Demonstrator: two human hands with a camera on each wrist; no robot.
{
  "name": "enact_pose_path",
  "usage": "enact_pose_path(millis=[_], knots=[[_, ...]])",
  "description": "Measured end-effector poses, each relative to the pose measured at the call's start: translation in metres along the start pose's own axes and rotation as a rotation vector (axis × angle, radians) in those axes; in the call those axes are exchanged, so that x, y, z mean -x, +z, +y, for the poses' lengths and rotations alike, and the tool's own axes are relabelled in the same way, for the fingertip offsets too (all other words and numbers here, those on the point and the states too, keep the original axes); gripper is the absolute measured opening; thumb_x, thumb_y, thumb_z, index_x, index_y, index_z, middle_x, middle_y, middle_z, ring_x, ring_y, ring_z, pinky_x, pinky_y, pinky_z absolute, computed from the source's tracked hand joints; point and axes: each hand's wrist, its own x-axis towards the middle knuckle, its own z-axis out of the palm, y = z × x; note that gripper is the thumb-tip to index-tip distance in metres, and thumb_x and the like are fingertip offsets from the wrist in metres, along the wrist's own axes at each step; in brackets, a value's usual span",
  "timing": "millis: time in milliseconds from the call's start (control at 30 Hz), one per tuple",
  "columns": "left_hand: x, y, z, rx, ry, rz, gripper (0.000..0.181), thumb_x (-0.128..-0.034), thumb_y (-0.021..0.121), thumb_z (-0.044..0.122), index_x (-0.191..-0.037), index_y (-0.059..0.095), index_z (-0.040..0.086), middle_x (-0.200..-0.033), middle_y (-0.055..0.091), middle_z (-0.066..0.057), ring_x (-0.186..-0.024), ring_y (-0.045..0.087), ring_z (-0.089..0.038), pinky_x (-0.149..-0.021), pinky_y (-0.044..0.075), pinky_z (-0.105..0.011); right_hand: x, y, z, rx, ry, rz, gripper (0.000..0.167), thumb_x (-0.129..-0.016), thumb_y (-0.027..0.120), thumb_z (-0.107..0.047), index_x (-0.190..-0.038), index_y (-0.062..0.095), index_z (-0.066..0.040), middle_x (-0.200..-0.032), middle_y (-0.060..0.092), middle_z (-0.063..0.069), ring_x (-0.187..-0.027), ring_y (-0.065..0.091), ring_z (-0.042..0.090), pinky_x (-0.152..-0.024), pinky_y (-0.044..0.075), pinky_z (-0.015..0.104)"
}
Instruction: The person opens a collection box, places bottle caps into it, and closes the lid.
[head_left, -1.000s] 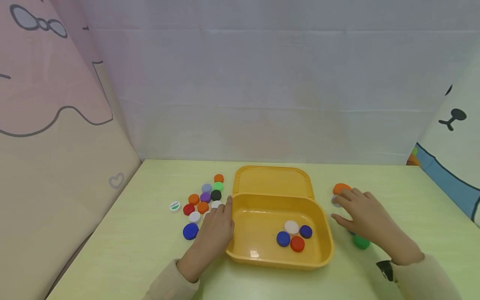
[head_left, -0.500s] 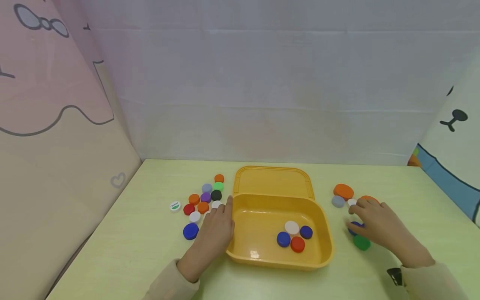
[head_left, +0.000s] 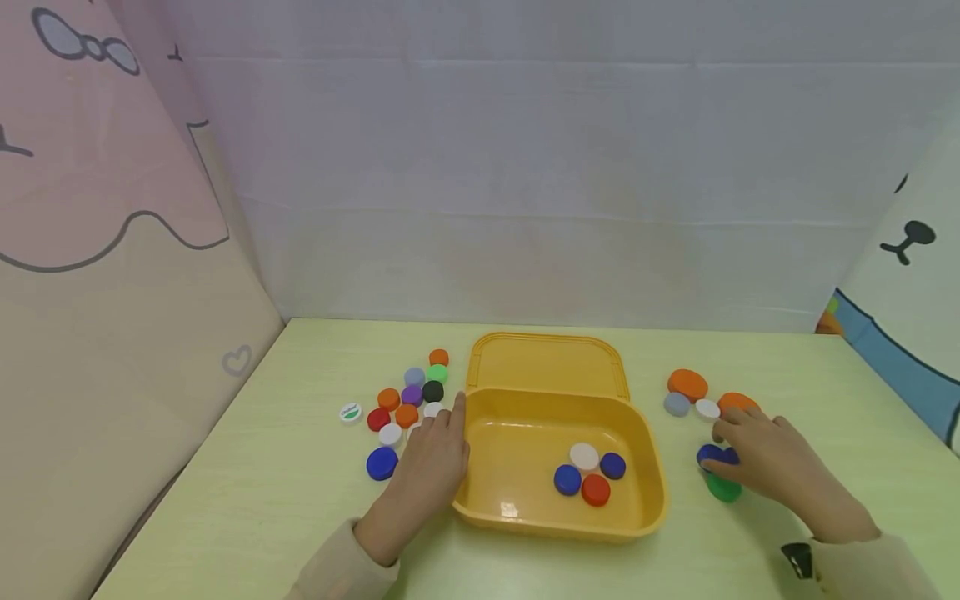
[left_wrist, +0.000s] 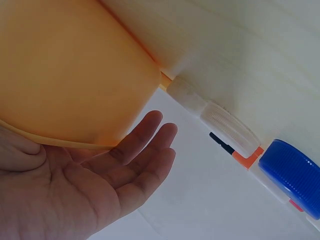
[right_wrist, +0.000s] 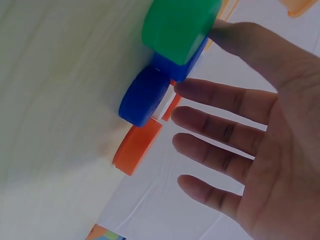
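Apparently the pick-up step: the right hand (head_left: 772,456), spread and empty, is at a round blue plastic cap (head_left: 708,454); a pinch is called for. Left hand (head_left: 435,458), relaxed, touches the yellow plastic box (head_left: 517,479).

Your right hand (head_left: 783,471) has shifted toward the worktop's (head_left: 247,508) right and near edges — off the grey cap (head_left: 677,404), down to the blue caps (head_left: 709,456) — bringing into sight the white cap (head_left: 707,409) and right-hand orange cap (head_left: 737,401) it hid a second ago.

Pale table (head_left: 247,517) carries open yellow box (head_left: 510,467), lid (head_left: 547,367) just behind; mixed caps (head_left: 407,416) cluster left of box; more caps (head_left: 687,384) lie right.
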Motion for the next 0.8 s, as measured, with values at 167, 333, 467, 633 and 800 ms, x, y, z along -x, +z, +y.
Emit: enact_pose_path(millis=[167, 333, 467, 633, 800], knots=[[0.0007, -0.001, 0.0003, 0.003, -0.004, 0.001, 0.058, -0.0932, 0.047, 0.023, -0.144, 0.024, 0.01, -0.122, 0.052, -0.012, -0.106, 0.05, -0.026, -0.094, 0.043, -0.041, 0.0, -0.0013, -0.0005, -0.007, 0.016, -0.045, 0.033, -0.068, 0.073, -0.044, -0.08, 0.063, -0.014, -0.079, 0.053, -0.002, -0.07, 0.043, 0.017, -0.057, 0.036, 0.032], [0.0004, -0.0013, 0.0, 0.004, 0.003, 0.003, 0.057, -0.0933, 0.047, 0.022, -0.144, 0.025, 0.008, -0.121, 0.052, -0.012, -0.105, 0.051, -0.027, -0.094, 0.044, -0.041, -0.0007, -0.0014, -0.0014, -0.009, 0.024, -0.069, 0.033, -0.069, 0.073, -0.044, -0.079, 0.062, -0.015, -0.077, 0.052, -0.002, -0.069, 0.041, 0.017, -0.057, 0.036, 0.032], [0.0002, -0.0012, 0.0, 0.007, 0.004, 0.003, 0.057, -0.0933, 0.047, 0.022, -0.144, 0.025, 0.008, -0.121, 0.052, -0.013, -0.105, 0.051, -0.027, -0.093, 0.044, -0.041, -0.0012, -0.0009, -0.0019, -0.009, 0.016, -0.064, 0.032, -0.069, 0.073, -0.043, -0.079, 0.062, -0.015, -0.076, 0.051, -0.002, -0.068, 0.041, 0.016, -0.058, 0.036, 0.032], [-0.0003, -0.0012, -0.0001, 0.002, 0.003, 0.002, 0.057, -0.0932, 0.047, 0.022, -0.144, 0.025, 0.008, -0.121, 0.052, -0.013, -0.105, 0.051, -0.027, -0.093, 0.044, -0.041, -0.003, -0.0002, -0.0029, -0.014, 0.019, -0.074, 0.032, -0.069, 0.074, -0.043, -0.078, 0.061, -0.015, -0.075, 0.05, -0.003, -0.067, 0.04, 0.015, -0.057, 0.035, 0.031], [-0.0013, -0.0007, -0.0003, -0.001, 0.007, 0.003, 0.057, -0.0929, 0.047, 0.022, -0.144, 0.025, 0.008, -0.12, 0.053, -0.013, -0.104, 0.051, -0.027, -0.093, 0.044, -0.041, -0.0043, 0.0012, -0.0028, -0.011, 0.014, -0.063, 0.032, -0.068, 0.074, -0.042, -0.079, 0.062, -0.015, -0.075, 0.049, -0.003, -0.066, 0.039, 0.015, -0.057, 0.034, 0.03]])
